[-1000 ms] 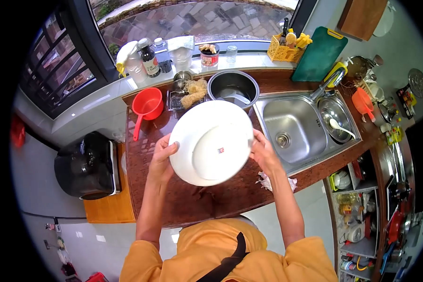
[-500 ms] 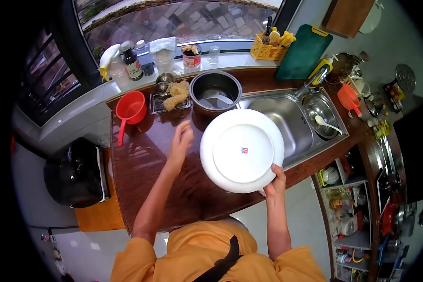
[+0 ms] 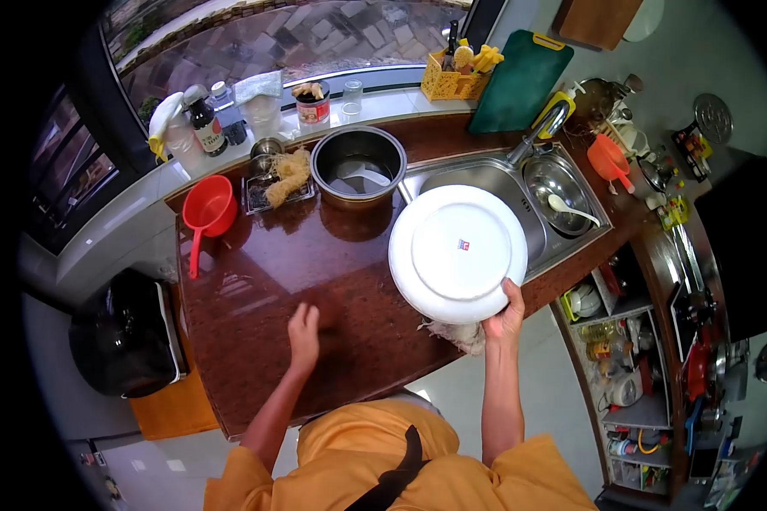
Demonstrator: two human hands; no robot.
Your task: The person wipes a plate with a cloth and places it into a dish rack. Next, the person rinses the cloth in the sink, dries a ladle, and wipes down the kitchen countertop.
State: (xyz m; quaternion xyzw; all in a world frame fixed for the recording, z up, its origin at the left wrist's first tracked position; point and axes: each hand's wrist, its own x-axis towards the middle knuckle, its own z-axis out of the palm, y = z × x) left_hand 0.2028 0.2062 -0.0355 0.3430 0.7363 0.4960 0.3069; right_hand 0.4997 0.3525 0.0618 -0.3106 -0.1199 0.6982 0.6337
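My right hand grips the lower right rim of a large white plate. The plate is tilted, its underside with a small red and blue mark facing me, and it covers part of the sink. Below the plate hangs a greyish cloth at the counter's front edge; whether my hand touches it I cannot tell. My left hand is over the brown countertop, fingers loosely bent and apart, holding nothing. A dark pot with water and a white spoon stands behind the plate, to its left.
A red dipper and a loofah on a clear tray lie at the back left. The steel sink holds a metal bowl with a white spoon under the faucet. A green cutting board leans behind.
My left hand has drawn back toward me and lower over the counter. The plate, still in my right hand, sits slightly further right over the sink. The view has shifted; more cloth shows.
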